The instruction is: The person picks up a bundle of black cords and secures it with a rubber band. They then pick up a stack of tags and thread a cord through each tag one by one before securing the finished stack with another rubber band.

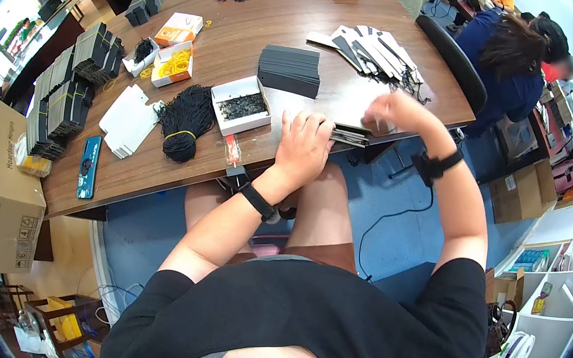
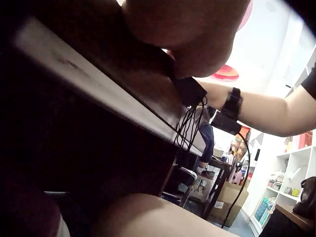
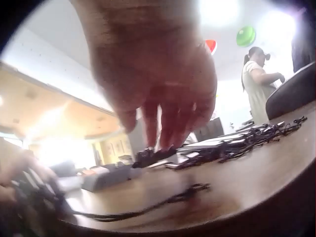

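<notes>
My left hand (image 1: 303, 145) grips a bundle of dark hang tags (image 1: 351, 136) at the table's front edge, their ends poking out to the right. Black cords (image 2: 190, 126) dangle from that bundle in the left wrist view. One cord (image 3: 143, 211) trails across the tabletop in the right wrist view. My right hand (image 1: 402, 114), blurred, hovers just right of the bundle with nothing seen in its fingers. From the right wrist, its fingers (image 3: 170, 123) point down, extended and slightly apart. Beyond them lies a spread of white and dark tags (image 1: 377, 53) with black cords.
A dark card stack (image 1: 289, 70) stands behind a white box of small black pieces (image 1: 242, 107). Leftward lie a black cord bundle (image 1: 184, 123), white tags (image 1: 124, 120), a box of yellow rubber bands (image 1: 173, 65), banded grey stacks (image 1: 68, 91) and a phone (image 1: 89, 168). Another person (image 1: 505, 59) sits at right.
</notes>
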The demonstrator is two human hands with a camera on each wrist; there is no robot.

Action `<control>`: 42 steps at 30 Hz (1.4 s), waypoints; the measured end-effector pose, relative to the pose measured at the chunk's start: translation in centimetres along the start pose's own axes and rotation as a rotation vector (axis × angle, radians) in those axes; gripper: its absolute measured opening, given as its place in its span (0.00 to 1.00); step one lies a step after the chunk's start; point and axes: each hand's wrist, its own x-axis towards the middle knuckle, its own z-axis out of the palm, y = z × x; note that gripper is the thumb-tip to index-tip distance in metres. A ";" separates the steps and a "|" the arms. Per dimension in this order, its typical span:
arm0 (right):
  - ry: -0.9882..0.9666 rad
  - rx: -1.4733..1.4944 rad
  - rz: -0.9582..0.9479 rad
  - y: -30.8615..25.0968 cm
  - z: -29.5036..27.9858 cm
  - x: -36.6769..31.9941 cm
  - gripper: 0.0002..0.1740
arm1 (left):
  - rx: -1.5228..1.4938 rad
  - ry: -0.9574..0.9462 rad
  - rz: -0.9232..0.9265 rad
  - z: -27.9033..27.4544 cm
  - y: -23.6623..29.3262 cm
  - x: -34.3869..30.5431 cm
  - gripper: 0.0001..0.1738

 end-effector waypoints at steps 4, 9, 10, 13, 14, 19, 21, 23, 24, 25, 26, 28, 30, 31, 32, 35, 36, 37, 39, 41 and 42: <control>0.730 -0.478 0.075 3.8 -1.3 4.6 0.12 | -0.035 0.016 0.005 0.0 0.1 0.1 0.24; 0.800 -0.595 0.209 5.9 -1.4 5.5 0.12 | 0.002 -0.039 -0.014 0.0 0.0 0.0 0.26; 0.885 -0.581 0.216 6.0 -1.5 5.3 0.12 | -0.008 -0.057 -0.025 -0.2 0.1 0.0 0.25; 1.020 -0.403 0.057 4.6 -0.6 3.8 0.12 | 0.006 -0.035 -0.023 -0.2 0.1 0.0 0.24; 1.043 -0.320 -0.026 3.5 -0.1 2.8 0.12 | 0.017 -0.014 -0.015 -0.2 0.2 0.0 0.24; 0.290 -0.190 -0.303 -1.3 3.5 -1.4 0.08 | 0.065 0.019 -0.035 -0.9 0.8 0.4 0.23; 0.134 -0.124 -0.295 -0.9 2.5 -1.2 0.09 | 0.034 -0.006 -0.026 -0.8 0.6 0.4 0.23; 0.138 0.028 -0.092 0.9 0.0 0.9 0.12 | -0.051 -0.029 0.006 -0.2 0.1 0.3 0.23; 0.413 -0.073 -0.059 2.2 -0.6 2.4 0.18 | -0.066 -0.016 0.013 -0.1 0.0 0.2 0.23; 0.589 -0.188 -0.027 2.6 -1.4 3.8 0.17 | -0.081 -0.002 0.019 -0.1 0.0 0.2 0.24; 0.808 -0.359 0.136 3.1 -1.4 4.2 0.14 | -0.094 0.012 0.026 -0.1 0.0 0.2 0.25; 0.708 -0.608 0.175 5.1 -1.8 5.2 0.11 | -0.041 -0.017 0.034 -0.4 0.2 0.3 0.27; 0.693 -0.718 0.163 6.2 -1.7 6.0 0.13 | -0.019 -0.031 0.037 -0.6 0.2 0.3 0.29; 0.685 -0.775 0.157 6.4 -1.8 6.2 0.13 | -0.026 -0.031 0.037 -0.6 0.1 0.3 0.30; 0.704 -0.695 0.182 6.7 -1.9 6.2 0.12 | -0.034 -0.031 0.036 -0.6 0.1 0.4 0.30; 0.709 -0.476 0.264 5.9 -2.8 5.4 0.10 | -0.031 0.010 0.051 -0.5 0.1 0.3 0.31; 0.679 -0.418 0.296 5.7 -3.3 4.9 0.09 | -0.035 -0.013 0.026 -0.6 0.2 0.3 0.31; 0.649 -0.358 0.330 5.8 -3.6 4.5 0.08 | -0.040 -0.037 0.002 -0.9 0.4 0.3 0.31; 0.567 -0.452 0.239 7.4 -3.8 4.2 0.09 | -0.041 -0.051 -0.013 -0.9 0.5 0.2 0.31; 0.678 -0.477 0.226 8.7 -4.3 4.2 0.10 | -0.030 -0.031 0.003 -0.5 0.3 0.1 0.32; 0.827 -0.454 0.254 8.4 -4.6 4.1 0.11 | -0.037 -0.026 0.012 -0.6 0.3 0.1 0.32</control>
